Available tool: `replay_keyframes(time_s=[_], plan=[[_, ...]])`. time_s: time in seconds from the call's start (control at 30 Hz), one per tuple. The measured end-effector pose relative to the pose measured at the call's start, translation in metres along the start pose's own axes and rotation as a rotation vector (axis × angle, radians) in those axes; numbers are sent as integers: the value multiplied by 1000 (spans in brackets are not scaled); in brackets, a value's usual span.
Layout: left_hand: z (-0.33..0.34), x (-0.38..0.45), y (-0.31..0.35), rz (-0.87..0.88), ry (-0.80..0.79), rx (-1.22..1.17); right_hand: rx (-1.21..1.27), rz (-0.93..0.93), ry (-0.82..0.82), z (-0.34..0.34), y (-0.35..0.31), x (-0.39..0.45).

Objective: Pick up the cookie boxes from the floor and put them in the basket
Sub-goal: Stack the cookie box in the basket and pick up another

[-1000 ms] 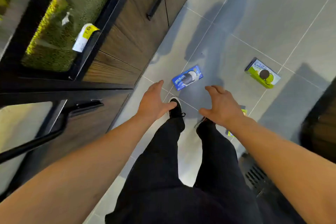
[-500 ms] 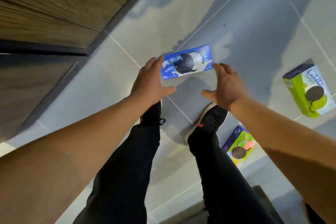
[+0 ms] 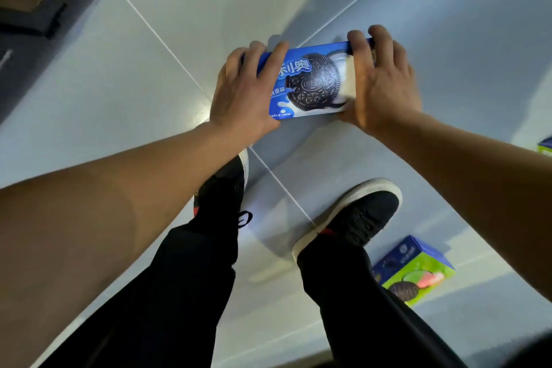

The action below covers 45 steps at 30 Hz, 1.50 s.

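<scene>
A blue cookie box (image 3: 310,84) with a dark sandwich cookie printed on it lies on the grey tiled floor in front of my feet. My left hand (image 3: 242,95) grips its left end, fingers curled over the far edge. My right hand (image 3: 379,84) grips its right end the same way. A green and blue cookie box (image 3: 415,272) lies on the floor to the right of my right shoe. The corner of another green box (image 3: 545,148) shows at the right edge. No basket is in view.
My two black shoes (image 3: 352,218) stand on the tiles just below the held box. A dark cabinet base with wood fronts (image 3: 33,0) runs along the upper left. Grey floor tiles (image 3: 448,24) stretch beyond the box.
The view has dropped close to the floor. Both hands moved forward from open above the blue box to closing on its two ends.
</scene>
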<state>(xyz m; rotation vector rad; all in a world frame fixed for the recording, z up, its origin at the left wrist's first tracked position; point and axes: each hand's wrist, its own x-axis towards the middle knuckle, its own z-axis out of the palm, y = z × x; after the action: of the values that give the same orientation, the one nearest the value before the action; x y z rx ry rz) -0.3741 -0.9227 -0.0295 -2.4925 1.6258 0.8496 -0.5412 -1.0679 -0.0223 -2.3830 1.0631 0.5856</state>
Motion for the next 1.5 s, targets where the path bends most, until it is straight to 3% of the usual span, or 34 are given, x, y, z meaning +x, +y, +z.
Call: replay_keyframes(time_s=[0.13, 0.47, 0.7, 0.87, 0.93, 1.03, 1.2, 1.37, 1.5], plan=[[-62, -41, 18, 24, -33, -14, 65, 16, -38, -53, -16, -52], [-348, -237, 104, -44, -76, -114, 47, -64, -110, -318, -98, -261], [-479, -352, 155, -221, 80, -258, -21, -303, -56, -457, -140, -347], [-538, -435, 161, -350, 29, -494, 47, -572, -125, -515, -171, -390], [-557, -468, 151, -493, -46, -799, 124, -682, -107, -531, -194, -400], [-570, -531, 127, -639, -29, -1252, 128, -840, -120, -549, -252, -413], [-559, -632, 94, -626, 47, -1637, 53, -1106, -109, -550, -354, -450], [-519, -751, 55, -657, 323, -1841, -94, -1336, -57, -513, -467, -511], [-477, -846, 28, -850, 702, -1872, -183, -1474, 32, -463, -555, -570]])
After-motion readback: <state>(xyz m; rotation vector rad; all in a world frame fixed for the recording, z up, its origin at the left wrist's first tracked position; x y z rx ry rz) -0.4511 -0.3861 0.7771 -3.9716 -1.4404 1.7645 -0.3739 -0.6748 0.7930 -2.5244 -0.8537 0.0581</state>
